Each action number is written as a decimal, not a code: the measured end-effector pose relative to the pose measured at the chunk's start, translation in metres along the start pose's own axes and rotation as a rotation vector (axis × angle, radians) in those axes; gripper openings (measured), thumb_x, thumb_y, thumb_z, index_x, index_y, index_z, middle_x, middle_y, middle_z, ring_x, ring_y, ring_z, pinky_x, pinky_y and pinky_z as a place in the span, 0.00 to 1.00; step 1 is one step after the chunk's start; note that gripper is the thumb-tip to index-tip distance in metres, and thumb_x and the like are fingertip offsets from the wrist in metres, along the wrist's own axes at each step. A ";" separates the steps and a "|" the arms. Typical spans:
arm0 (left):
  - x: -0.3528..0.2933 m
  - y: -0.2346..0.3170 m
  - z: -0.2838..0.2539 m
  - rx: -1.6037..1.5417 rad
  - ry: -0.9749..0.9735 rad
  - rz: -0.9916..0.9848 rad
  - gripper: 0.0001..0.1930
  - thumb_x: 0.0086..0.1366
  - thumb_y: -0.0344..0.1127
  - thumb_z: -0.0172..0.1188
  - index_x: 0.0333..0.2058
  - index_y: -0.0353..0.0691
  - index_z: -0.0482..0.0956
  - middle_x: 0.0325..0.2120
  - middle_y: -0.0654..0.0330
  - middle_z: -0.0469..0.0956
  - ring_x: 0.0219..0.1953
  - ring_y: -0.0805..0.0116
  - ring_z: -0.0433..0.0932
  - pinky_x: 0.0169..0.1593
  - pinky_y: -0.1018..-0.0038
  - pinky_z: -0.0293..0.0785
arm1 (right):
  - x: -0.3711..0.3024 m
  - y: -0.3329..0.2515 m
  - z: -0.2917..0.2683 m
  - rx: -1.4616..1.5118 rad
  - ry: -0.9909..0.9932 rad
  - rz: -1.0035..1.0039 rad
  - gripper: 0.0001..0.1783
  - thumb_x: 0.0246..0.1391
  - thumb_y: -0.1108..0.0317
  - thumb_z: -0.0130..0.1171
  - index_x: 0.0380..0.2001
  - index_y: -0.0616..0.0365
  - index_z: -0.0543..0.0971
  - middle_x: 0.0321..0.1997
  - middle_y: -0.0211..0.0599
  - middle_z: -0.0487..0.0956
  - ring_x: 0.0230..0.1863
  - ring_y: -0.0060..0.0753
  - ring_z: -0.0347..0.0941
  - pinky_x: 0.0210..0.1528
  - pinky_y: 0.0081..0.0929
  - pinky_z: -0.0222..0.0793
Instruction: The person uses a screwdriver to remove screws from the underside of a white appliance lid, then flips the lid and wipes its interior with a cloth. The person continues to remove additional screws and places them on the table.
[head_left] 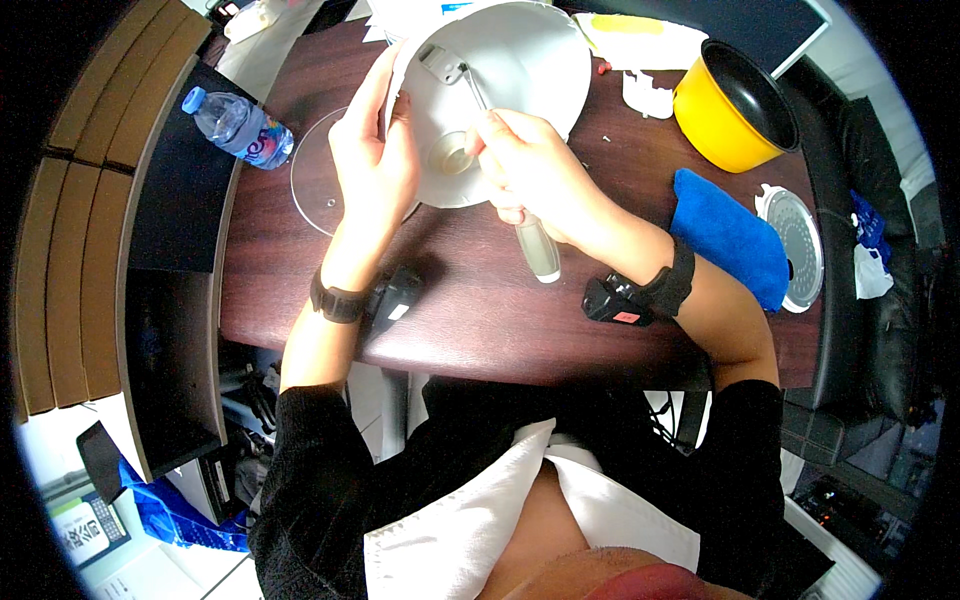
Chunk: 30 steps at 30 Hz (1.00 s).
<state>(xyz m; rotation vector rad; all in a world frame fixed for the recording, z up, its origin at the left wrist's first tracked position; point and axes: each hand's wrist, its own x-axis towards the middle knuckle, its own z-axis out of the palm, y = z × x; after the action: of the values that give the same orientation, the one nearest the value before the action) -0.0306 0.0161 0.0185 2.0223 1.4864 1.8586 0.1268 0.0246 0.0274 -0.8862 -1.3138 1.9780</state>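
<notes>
A white bowl-shaped appliance housing (540, 60) is tipped on the table with its hollow inside toward me. My left hand (375, 150) grips its left rim, thumb apart from the fingers. In my right hand (525, 165) is a screwdriver (540, 250); its grey handle sticks out below the fist. The thin metal shaft runs up into the housing, its tip at or close to a small white fitting (440, 65) on the inner wall. Whether the tip touches a screw is too small to tell. A round pale part (452, 152) shows at the housing's bottom.
At the right stands a yellow pot (715, 120) with a dark inside. A blue cloth (730, 240) partly covers a round perforated plate (803, 250). A clear round lid (315, 185) lies left of the housing, near a water bottle (240, 128). Small loose bits lie right of the housing.
</notes>
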 end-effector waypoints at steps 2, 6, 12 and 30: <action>0.000 0.002 -0.001 0.002 -0.007 -0.006 0.21 0.55 0.20 0.46 0.50 0.37 0.69 0.38 0.48 0.77 0.43 0.67 0.75 0.45 0.76 0.68 | 0.001 -0.002 0.000 -0.054 0.015 -0.008 0.15 0.62 0.59 0.37 0.27 0.56 0.66 0.11 0.20 0.54 0.09 0.12 0.47 0.10 0.14 0.49; -0.002 0.005 -0.002 0.047 0.004 0.002 0.21 0.55 0.20 0.46 0.50 0.37 0.69 0.37 0.48 0.77 0.42 0.67 0.76 0.44 0.77 0.68 | 0.007 0.000 0.000 -0.227 0.060 -0.072 0.16 0.62 0.60 0.36 0.25 0.57 0.66 0.10 0.20 0.55 0.08 0.12 0.48 0.08 0.14 0.48; -0.001 0.001 -0.002 0.027 0.009 -0.021 0.21 0.55 0.21 0.46 0.50 0.37 0.69 0.37 0.48 0.77 0.42 0.68 0.76 0.44 0.77 0.68 | 0.017 -0.003 -0.015 -0.648 0.072 -0.293 0.15 0.61 0.63 0.38 0.24 0.59 0.69 0.09 0.24 0.58 0.08 0.18 0.52 0.09 0.18 0.52; 0.000 -0.004 -0.004 -0.016 -0.008 -0.069 0.20 0.57 0.22 0.46 0.50 0.36 0.68 0.39 0.51 0.77 0.44 0.70 0.74 0.48 0.77 0.66 | 0.016 -0.030 -0.049 -0.819 -0.064 -0.276 0.21 0.61 0.53 0.38 0.27 0.58 0.69 0.11 0.22 0.58 0.09 0.17 0.52 0.11 0.18 0.52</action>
<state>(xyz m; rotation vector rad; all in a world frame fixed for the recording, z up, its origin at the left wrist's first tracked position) -0.0364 0.0160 0.0172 1.9425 1.5137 1.8287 0.1598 0.0732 0.0385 -0.9173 -2.2046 1.2431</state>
